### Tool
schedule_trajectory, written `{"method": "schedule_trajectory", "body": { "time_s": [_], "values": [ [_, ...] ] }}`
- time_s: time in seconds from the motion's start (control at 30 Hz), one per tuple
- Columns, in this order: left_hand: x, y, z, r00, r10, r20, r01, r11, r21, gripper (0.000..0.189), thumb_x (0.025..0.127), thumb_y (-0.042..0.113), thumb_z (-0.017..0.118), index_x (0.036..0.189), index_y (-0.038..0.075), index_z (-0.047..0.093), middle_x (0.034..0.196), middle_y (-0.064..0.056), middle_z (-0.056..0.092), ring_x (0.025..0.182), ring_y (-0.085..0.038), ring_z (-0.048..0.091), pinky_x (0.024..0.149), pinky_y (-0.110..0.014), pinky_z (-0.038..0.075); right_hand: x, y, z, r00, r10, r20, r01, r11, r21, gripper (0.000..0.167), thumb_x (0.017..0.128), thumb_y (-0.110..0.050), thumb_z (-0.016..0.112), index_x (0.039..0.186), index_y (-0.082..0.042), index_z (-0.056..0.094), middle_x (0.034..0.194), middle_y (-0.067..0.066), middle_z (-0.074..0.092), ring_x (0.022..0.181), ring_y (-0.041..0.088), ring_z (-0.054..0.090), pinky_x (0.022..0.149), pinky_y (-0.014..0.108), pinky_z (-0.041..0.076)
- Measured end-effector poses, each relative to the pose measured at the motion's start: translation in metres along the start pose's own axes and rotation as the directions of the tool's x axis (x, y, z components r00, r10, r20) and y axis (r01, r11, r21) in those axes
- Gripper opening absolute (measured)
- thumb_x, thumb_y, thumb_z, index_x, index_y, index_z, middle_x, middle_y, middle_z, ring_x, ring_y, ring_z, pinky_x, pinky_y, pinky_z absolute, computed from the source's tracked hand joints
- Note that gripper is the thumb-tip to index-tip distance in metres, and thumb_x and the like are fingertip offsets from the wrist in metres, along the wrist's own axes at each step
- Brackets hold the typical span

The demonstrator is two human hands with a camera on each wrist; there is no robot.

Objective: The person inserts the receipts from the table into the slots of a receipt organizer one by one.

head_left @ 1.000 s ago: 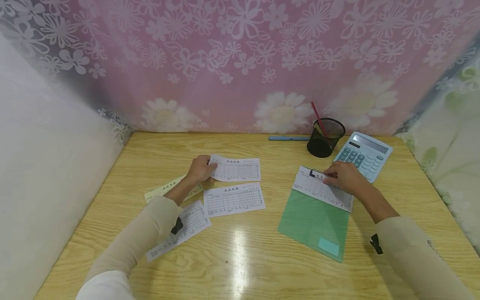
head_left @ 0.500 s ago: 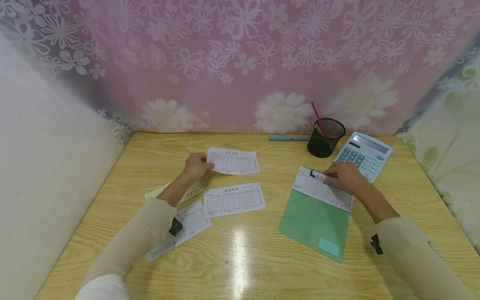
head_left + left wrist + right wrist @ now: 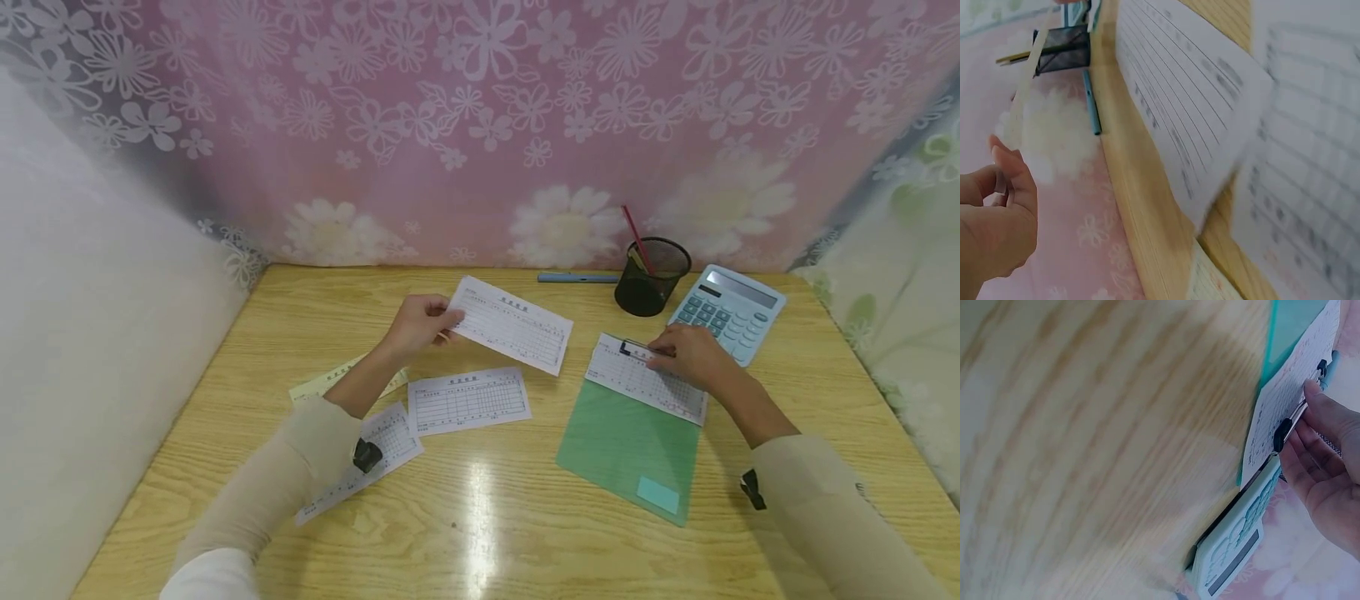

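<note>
We see the left hand [image 3: 423, 322] pinching a printed slip [image 3: 513, 325], with other slips [image 3: 468, 402] near it on the tabletop [image 3: 390, 550]. The right hand [image 3: 693, 354] grips the clip [image 3: 636, 345] of a green clipboard [image 3: 628, 446], and we see a calculator [image 3: 731, 310] just beyond that hand.

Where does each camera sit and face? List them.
Head: worn there, forward and down over yellow wooden table; left hand, right hand, beige sleeves show.
Left wrist: worn there, facing white paper slips and black mesh cup; left hand shows.
Right wrist: worn there, facing table and blue plastic calculator; right hand shows.
Head and left wrist share the cup.
</note>
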State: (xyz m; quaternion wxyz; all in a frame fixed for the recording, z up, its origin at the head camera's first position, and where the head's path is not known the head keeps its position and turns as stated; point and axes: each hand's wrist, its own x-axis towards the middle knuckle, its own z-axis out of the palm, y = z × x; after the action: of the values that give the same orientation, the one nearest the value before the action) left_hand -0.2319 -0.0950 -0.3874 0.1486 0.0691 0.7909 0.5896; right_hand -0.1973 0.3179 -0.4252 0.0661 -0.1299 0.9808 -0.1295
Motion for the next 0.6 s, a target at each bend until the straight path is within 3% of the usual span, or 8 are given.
{"method": "schedule_trajectory", "body": {
  "time_s": [0.1,0.33,0.47,0.6],
  "values": [
    [0.004,0.006,0.015,0.998,0.004,0.062,-0.004,1.000,-0.006,0.018,0.093,0.017,0.062,0.098,0.000,0.066,0.074,-0.001,0.065,0.068,-0.021,0.069,0.067,-0.035,0.060,0.001,-0.002,-0.001,1.000,-0.006,0.008,0.006,1.000,-0.007,0.029,0.087,-0.022,0.069,0.108,-0.001,0.070,0.103,0.014,0.067,0.095,0.030,0.059,0.085,0.051,0.049],
    [0.013,0.022,0.069,0.983,-0.001,0.183,0.005,1.000,-0.022,0.018,0.090,0.013,0.065,0.095,-0.003,0.069,0.082,-0.017,0.071,0.061,-0.017,0.069,0.073,-0.042,0.060,0.001,-0.002,-0.003,0.999,0.018,0.030,-0.018,1.000,0.003,0.031,0.086,-0.023,0.069,0.108,-0.001,0.070,0.103,0.014,0.067,0.095,0.029,0.059,0.084,0.050,0.048],
    [0.016,0.020,0.095,0.976,-0.044,0.213,0.044,0.999,0.003,0.017,0.089,0.012,0.066,0.093,-0.004,0.071,0.081,-0.016,0.073,0.073,-0.032,0.071,0.079,-0.049,0.057,0.002,-0.002,-0.004,0.999,0.017,0.029,-0.017,1.000,0.015,0.031,0.086,-0.023,0.069,0.107,-0.001,0.070,0.102,0.013,0.066,0.093,0.028,0.058,0.083,0.049,0.048],
    [0.018,0.013,0.116,0.967,-0.103,0.231,0.104,0.995,0.011,0.015,0.088,0.013,0.067,0.089,-0.002,0.071,0.076,-0.015,0.073,0.077,-0.034,0.072,0.075,-0.046,0.058,0.003,-0.002,-0.005,0.999,0.021,0.032,-0.022,1.000,0.013,0.031,0.086,-0.023,0.070,0.108,-0.001,0.070,0.102,0.013,0.066,0.091,0.027,0.058,0.081,0.047,0.048]
  ]
}}
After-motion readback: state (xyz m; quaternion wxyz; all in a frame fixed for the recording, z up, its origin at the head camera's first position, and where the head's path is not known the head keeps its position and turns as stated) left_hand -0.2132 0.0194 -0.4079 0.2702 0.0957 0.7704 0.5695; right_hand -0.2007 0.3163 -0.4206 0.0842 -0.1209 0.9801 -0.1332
